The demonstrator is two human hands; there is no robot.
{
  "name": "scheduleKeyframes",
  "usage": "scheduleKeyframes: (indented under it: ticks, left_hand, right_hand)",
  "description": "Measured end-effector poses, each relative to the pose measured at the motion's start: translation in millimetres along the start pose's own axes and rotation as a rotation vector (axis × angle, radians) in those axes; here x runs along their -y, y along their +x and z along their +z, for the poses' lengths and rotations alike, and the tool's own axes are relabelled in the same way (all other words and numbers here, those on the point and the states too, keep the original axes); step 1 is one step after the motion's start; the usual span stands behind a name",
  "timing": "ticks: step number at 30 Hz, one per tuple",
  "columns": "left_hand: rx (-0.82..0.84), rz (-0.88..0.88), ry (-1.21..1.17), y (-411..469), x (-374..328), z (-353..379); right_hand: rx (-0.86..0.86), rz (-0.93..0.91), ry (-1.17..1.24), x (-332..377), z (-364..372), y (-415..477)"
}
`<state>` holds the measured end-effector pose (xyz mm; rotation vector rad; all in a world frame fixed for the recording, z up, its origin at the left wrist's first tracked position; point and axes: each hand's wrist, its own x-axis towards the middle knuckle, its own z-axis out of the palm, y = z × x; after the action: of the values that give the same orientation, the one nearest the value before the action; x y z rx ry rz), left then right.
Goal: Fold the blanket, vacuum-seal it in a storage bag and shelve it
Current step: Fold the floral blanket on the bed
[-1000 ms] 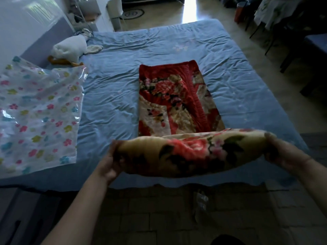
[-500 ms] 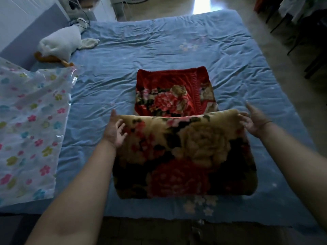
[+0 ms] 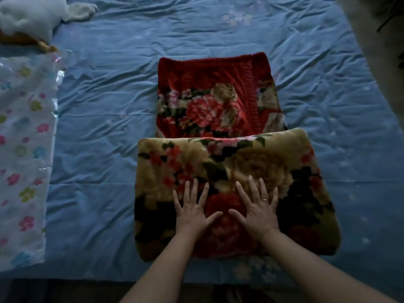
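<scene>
A thick floral blanket (image 3: pixel 218 101), red and tan, lies on the blue bed. Its near end is folded over into a wide tan-flowered layer (image 3: pixel 284 171) that covers the lower half of the strip; the red far part still shows beyond the fold. My left hand (image 3: pixel 193 209) and my right hand (image 3: pixel 258 209) press flat on the folded layer, side by side, fingers spread, thumbs nearly meeting. A clear storage bag (image 3: pixel 21 149) printed with coloured flowers lies flat at the left edge of the bed.
The blue bedsheet (image 3: pixel 98 127) spreads wide around the blanket. A white plush toy (image 3: pixel 32 16) lies at the far left corner. The near edge of the bed runs along the bottom, with dark floor below it. Floor shows at the far right.
The near end of the blanket went from lifted to laid over the strip. Both hands left its side edges and now press flat on its middle. The camera has leaned in closer.
</scene>
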<state>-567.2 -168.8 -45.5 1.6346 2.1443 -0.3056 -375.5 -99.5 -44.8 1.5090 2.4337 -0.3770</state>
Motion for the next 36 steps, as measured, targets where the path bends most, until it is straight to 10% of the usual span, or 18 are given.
scheduleKeyframes:
  ticks: [17,26,30,36]
  left_hand:
    - [-0.182,0.048,0.011,3.9,43.8,4.2]
    - [-0.312,-0.478,-0.702,-64.2,89.0,16.3]
    - [-0.139,-0.748,-1.179,-88.7,103.4,30.0]
    - [0.160,-0.648,-1.396,-104.9,133.0,48.9]
  right_hand:
    - [-0.156,0.142,0.108,-49.9,-2.5,9.4]
    - [0.007,0.726,1.039,-131.8,-5.5,-69.9]
    - [0.191,0.670,1.231,-151.7,-5.6,-90.2]
    - [0.326,0.556,1.326,-162.0,-3.1,-102.3]
